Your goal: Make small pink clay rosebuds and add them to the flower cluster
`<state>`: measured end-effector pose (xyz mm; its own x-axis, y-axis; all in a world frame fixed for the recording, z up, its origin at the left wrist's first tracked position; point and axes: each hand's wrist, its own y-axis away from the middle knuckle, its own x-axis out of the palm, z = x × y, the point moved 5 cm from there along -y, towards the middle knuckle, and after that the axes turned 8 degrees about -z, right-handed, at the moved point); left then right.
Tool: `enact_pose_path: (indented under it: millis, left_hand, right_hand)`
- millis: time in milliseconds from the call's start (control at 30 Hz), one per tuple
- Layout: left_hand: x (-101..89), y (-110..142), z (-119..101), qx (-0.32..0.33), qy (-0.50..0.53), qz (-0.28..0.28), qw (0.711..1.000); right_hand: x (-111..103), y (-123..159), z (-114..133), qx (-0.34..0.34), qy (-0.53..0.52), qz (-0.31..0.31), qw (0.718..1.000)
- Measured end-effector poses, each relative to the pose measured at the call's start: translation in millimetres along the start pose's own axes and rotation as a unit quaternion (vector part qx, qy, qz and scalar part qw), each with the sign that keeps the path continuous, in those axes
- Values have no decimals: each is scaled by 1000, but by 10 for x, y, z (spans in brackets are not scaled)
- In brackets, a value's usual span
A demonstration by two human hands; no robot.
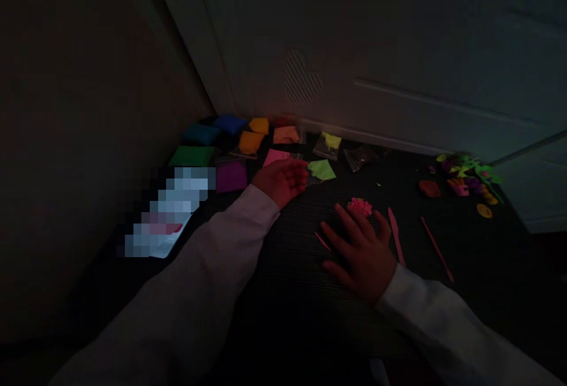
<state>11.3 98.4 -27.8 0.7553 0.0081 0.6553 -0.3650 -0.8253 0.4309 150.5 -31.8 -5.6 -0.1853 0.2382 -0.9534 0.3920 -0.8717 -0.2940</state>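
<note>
The left hand (284, 182) curled loosely, the right hand (361, 253) spread wide, neither visibly gripping; a reach seemed in hand, the pink cluster (359, 206) likely needing gentle pinching.

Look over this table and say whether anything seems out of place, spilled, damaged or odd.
A tiny pale scrap lies loose on the dark table, apart from the light green packet, so it looks stray. A thin pink strip near the right hand lies loose too. No clear spill or damage shows, though dim light hides detail.
</note>
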Motion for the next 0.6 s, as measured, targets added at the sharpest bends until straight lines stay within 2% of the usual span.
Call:
enact_pose_path:
  millis: [167,400,600]
  left_hand:
    - [7,10,7,-6,-1,0,1000]
    - [2,19,-6,2,-9,7,1000]
    - [17,35,-13,7,-17,11,1000]
  right_hand:
    - [45,13,25,-38,0,42,998]
    - [60,53,150,-80,-32,65,994]
    - [46,52,123,-52,-28,47,997]
